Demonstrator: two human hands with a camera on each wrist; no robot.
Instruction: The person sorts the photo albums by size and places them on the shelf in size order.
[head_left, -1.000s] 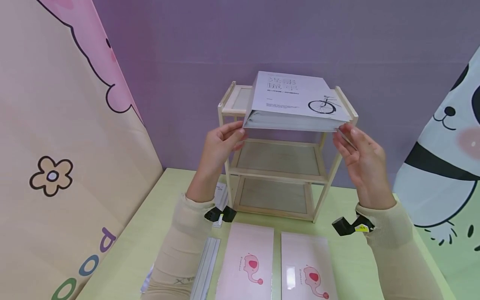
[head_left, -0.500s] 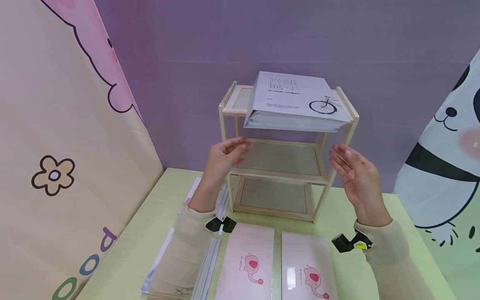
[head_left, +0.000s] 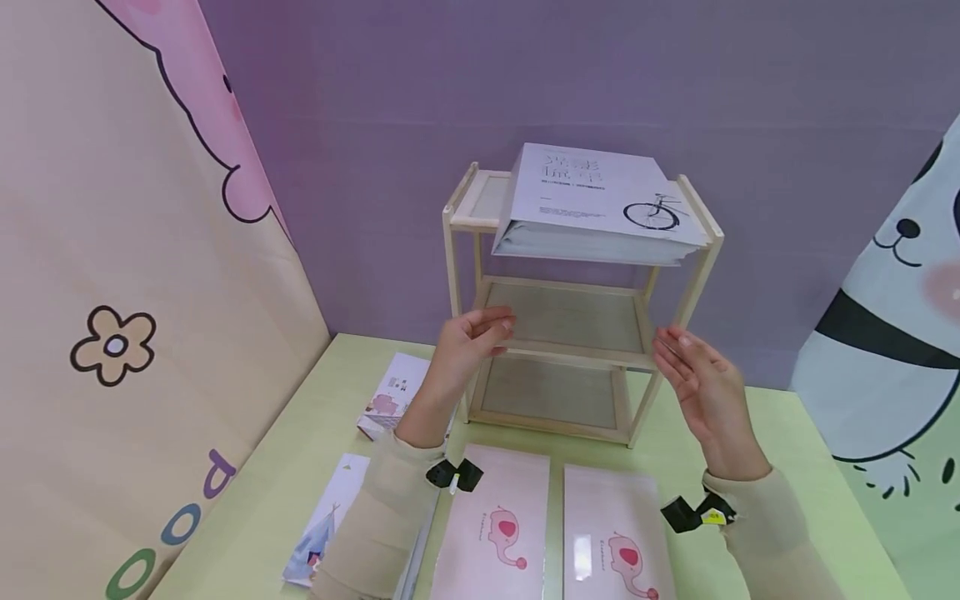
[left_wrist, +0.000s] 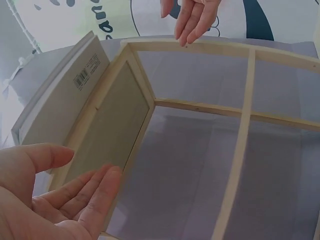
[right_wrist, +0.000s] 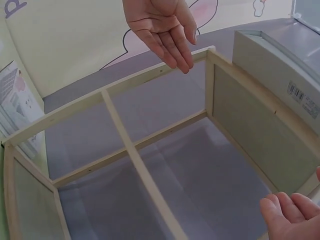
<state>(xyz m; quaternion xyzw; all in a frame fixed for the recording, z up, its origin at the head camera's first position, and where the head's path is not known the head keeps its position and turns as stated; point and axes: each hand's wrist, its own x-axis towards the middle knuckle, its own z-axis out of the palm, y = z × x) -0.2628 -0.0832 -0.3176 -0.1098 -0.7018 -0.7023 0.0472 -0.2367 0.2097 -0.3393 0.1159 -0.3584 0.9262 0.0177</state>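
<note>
On this pale green table [head_left: 277,467] a three-tier wooden rack [head_left: 573,321] is standing, a thick white book [head_left: 592,193] lying on its top tier and jutting over the front; lower down, the left hand [head_left: 467,357] and right hand [head_left: 699,387] are hovering, thumbs parted from relaxed fingers.

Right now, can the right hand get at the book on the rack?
Probably yes: the right hand is empty, the book overhangs the rack, and nothing shows between hand and book.

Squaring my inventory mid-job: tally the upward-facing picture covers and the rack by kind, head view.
Bicycle cover: 1
Elephant covers: 2
Blue tent cover: 1
Pink-picture cover left of the rack: 1
Wooden rack: 1
Total: 6
</note>
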